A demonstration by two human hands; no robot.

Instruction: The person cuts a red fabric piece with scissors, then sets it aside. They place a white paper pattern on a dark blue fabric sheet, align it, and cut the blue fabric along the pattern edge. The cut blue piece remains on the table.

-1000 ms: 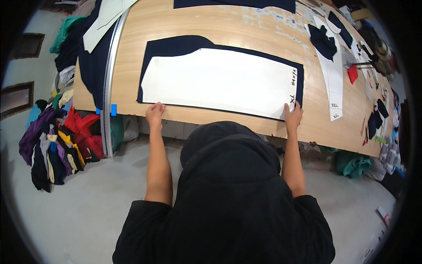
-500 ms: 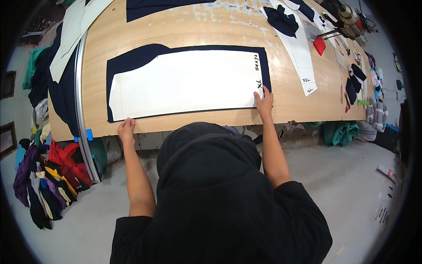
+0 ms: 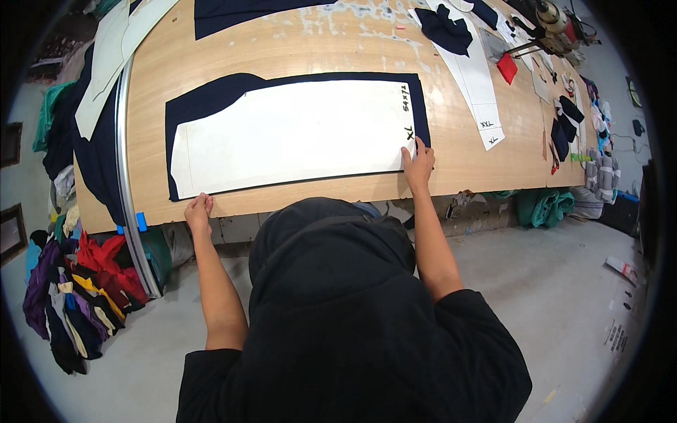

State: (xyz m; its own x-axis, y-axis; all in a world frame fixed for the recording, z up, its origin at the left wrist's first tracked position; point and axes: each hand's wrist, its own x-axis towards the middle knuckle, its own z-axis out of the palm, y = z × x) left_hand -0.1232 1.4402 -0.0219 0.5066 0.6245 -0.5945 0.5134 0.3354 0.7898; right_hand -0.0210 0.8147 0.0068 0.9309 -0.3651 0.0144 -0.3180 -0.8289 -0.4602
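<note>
A large white paper pattern [image 3: 296, 127] with black handwriting lies over dark navy fabric [image 3: 236, 84] on the wooden table. My left hand [image 3: 199, 210] has its fingers pinched at the near left edge of the pattern and fabric. My right hand [image 3: 419, 166] rests at the near right corner, thumb on the white pattern and fingers spread onto the dark fabric margin beside it.
Left are a metal rail [image 3: 123, 169], pale patterns [image 3: 113, 63] and heaped coloured cloth [image 3: 77, 275]. Right on the table [image 3: 479, 169] are more patterns [image 3: 465, 84], dark scraps [image 3: 444, 28], a red object [image 3: 506, 67] and a machine [image 3: 553, 28]. My dark headwear blocks the lower middle.
The whole view has shifted, so the table's contents appear further left and the right side shows more. Both hands stay at the same corners of the pattern, with little change in their grip.
</note>
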